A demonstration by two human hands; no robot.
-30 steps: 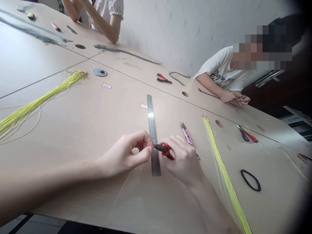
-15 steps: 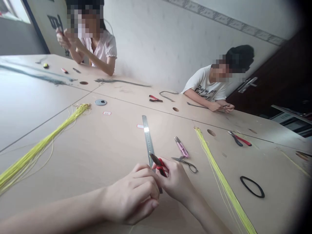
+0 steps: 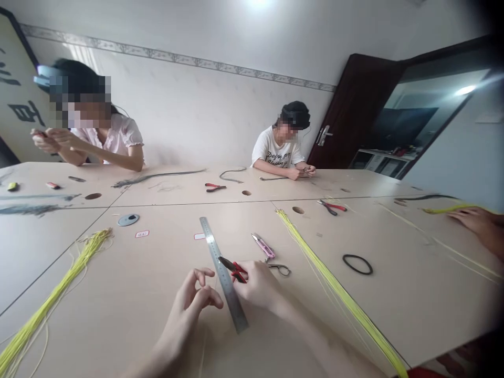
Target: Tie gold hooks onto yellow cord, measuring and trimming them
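My right hand [image 3: 258, 286] is closed round the red-handled pliers [image 3: 226, 262], whose dark jaws point up and left over the steel ruler [image 3: 233, 303]. The ruler lies slanted on the table. Left of it, my left hand [image 3: 192, 299] is raised with curved fingers apart, and I see nothing held in it. A faint thin thread [image 3: 203, 349] hangs near that hand; where its upper end goes is unclear. Just beyond my right hand lie pink thread snips [image 3: 263, 245] and metal scissors [image 3: 280, 269], partly hidden by the hand.
Bundles of yellow cord lie left [image 3: 55, 302] and right [image 3: 334, 283]. A black ring [image 3: 357, 264], more pliers [image 3: 333, 207], a grey disc [image 3: 128, 219] and paper labels [image 3: 142, 234] rest on the table [image 3: 157, 283]. Two people work opposite; another person's hand [image 3: 474, 218] is at right.
My left hand has come away from the right hand and opened its fingers. The right hand still holds the pliers. The view has tilted up and turned right.
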